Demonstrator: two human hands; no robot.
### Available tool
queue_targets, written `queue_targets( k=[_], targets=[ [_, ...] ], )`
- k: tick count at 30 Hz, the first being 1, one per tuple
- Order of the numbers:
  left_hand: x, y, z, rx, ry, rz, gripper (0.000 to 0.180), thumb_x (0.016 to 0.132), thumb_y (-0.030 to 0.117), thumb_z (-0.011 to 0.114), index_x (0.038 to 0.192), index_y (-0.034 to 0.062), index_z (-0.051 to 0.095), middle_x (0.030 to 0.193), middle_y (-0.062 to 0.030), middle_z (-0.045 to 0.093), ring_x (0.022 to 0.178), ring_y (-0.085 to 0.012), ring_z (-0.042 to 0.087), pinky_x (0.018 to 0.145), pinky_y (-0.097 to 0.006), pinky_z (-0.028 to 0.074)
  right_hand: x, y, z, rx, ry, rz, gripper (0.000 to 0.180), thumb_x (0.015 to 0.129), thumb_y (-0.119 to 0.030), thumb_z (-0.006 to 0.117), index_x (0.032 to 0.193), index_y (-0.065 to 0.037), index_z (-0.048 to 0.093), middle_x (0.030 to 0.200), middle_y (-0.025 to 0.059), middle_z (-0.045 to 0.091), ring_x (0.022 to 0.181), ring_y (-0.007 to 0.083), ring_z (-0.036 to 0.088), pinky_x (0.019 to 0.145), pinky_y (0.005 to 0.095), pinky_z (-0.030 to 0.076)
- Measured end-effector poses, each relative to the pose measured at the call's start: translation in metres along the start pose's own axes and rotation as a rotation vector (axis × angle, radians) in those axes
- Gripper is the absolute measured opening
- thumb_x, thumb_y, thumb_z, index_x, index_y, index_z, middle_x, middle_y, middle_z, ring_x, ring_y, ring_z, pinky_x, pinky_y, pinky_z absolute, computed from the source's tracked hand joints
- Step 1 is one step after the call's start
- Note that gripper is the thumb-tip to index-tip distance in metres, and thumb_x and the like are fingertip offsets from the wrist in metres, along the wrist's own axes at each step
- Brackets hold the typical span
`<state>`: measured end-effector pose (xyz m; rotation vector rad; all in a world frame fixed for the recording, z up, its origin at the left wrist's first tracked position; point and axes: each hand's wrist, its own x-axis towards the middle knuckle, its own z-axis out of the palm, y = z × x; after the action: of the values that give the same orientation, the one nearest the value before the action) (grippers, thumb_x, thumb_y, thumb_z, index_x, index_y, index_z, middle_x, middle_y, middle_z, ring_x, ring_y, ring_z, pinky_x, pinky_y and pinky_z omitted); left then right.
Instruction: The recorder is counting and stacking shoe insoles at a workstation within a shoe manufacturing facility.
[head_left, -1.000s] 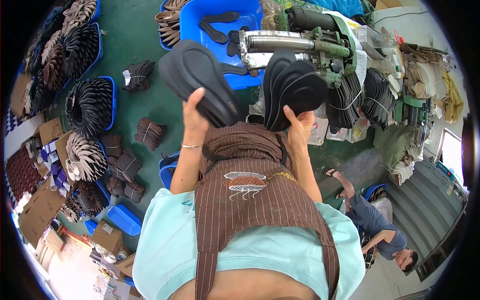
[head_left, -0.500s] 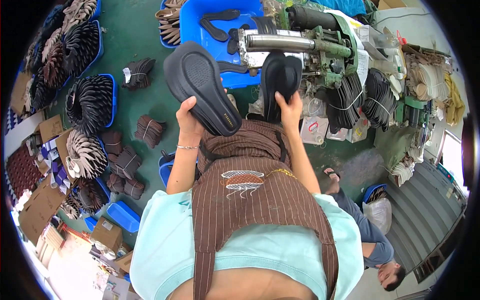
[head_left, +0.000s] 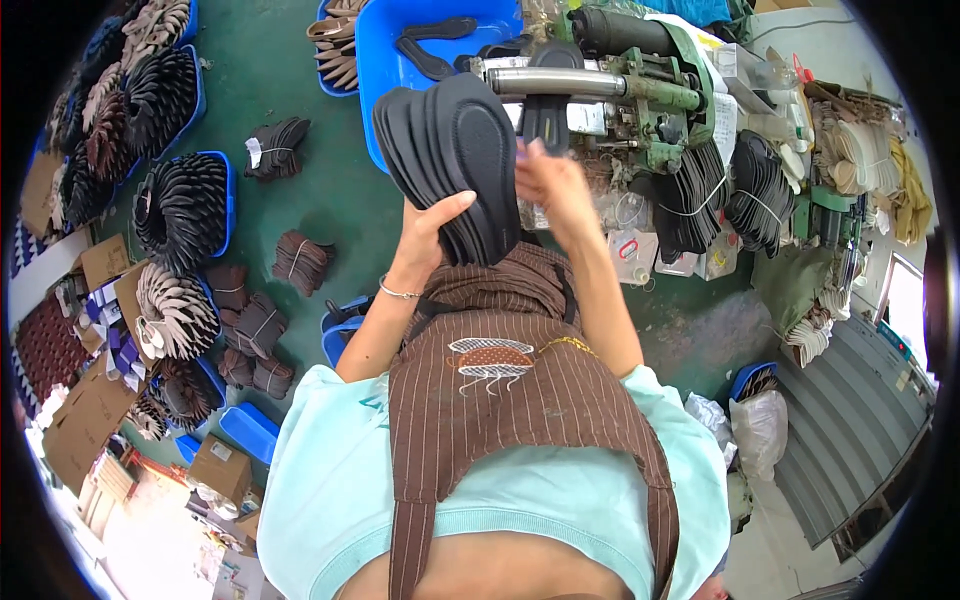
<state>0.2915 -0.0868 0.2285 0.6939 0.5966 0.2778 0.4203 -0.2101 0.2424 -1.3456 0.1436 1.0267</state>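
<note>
My left hand (head_left: 432,226) is closed round a fanned stack of black shoe insoles (head_left: 476,150), its thumb lying across their front. The stack stands nearly upright in front of my apron. Just to its right is my right hand (head_left: 562,195), its fingers smeared by motion, so I cannot tell whether they grip anything. Beyond those fingers a single black insole (head_left: 546,122) lies at the machine's metal roller (head_left: 550,82), with parts of it on both sides of the roller.
A blue bin (head_left: 385,40) with loose black insoles stands behind the stack. The green machine (head_left: 665,95) reaches to the right. Tied bundles of black insoles (head_left: 690,205) lie beside it. Blue baskets of insoles (head_left: 180,210) and tied bundles (head_left: 302,262) sit on the left floor.
My left hand has moved right and turned the insoles into a fanned stack. The right hand has shifted forward and left; an insole now lies at the roller. The person at lower right has mostly left view.
</note>
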Motion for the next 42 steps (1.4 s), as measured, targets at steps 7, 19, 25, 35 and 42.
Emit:
queue_targets(
  k=[7,19,25,35,42],
  targets=[
    [0.009,-0.006,0.020,0.409,0.200,0.415,0.042,0.073,0.001,0.071,0.111,-0.0040,0.053,0.102,-0.0073,0.060,0.094,-0.0157,0.058,0.085,-0.028,0.046,-0.021,0.034,0.023,-0.183,0.047,-0.473,0.044,0.081,0.004,0.058,0.124,0.003,0.047,0.116,0.0115,0.058,0.101,0.0138,0.055,0.090,0.0283,0.043],
    [0.009,0.003,-0.025,-0.235,-0.032,-0.156,0.051,0.078,0.015,0.057,0.120,-0.0117,0.044,0.116,-0.0240,0.055,0.104,-0.0344,0.057,0.096,-0.043,0.043,0.035,0.032,-0.053,-0.123,0.182,-0.552,0.022,0.079,-0.001,0.065,0.100,0.003,0.062,0.091,0.0029,0.065,0.080,0.0069,0.055,0.074,0.0232,0.044],
    [0.009,0.001,-0.011,-0.168,0.073,-0.103,0.044,0.076,0.005,0.061,0.117,-0.0051,0.047,0.109,-0.0152,0.058,0.097,-0.0259,0.060,0.088,-0.037,0.050,0.003,0.064,-0.037,-0.019,0.170,-0.228,0.021,0.085,-0.006,0.060,0.103,0.004,0.059,0.085,0.0090,0.066,0.072,0.0156,0.065,0.066,0.0279,0.053],
    [0.006,-0.005,0.013,0.244,0.059,0.110,0.039,0.077,0.004,0.067,0.113,-0.0030,0.053,0.101,-0.0101,0.062,0.084,-0.0169,0.062,0.079,-0.028,0.050,-0.022,0.045,-0.001,-0.072,0.258,-0.135,0.009,0.083,-0.010,0.065,0.083,-0.002,0.060,0.073,-0.0035,0.059,0.065,0.0031,0.050,0.065,0.0204,0.042],
    [0.003,-0.010,0.011,0.024,0.040,-0.047,0.038,0.078,0.005,0.065,0.112,-0.0026,0.052,0.101,-0.0100,0.061,0.089,-0.0167,0.061,0.081,-0.030,0.049,0.013,0.012,-0.016,0.048,0.131,-0.247,0.021,0.089,-0.018,0.059,0.089,0.004,0.060,0.082,0.0058,0.065,0.068,0.0062,0.055,0.062,0.0204,0.044]
  ],
)
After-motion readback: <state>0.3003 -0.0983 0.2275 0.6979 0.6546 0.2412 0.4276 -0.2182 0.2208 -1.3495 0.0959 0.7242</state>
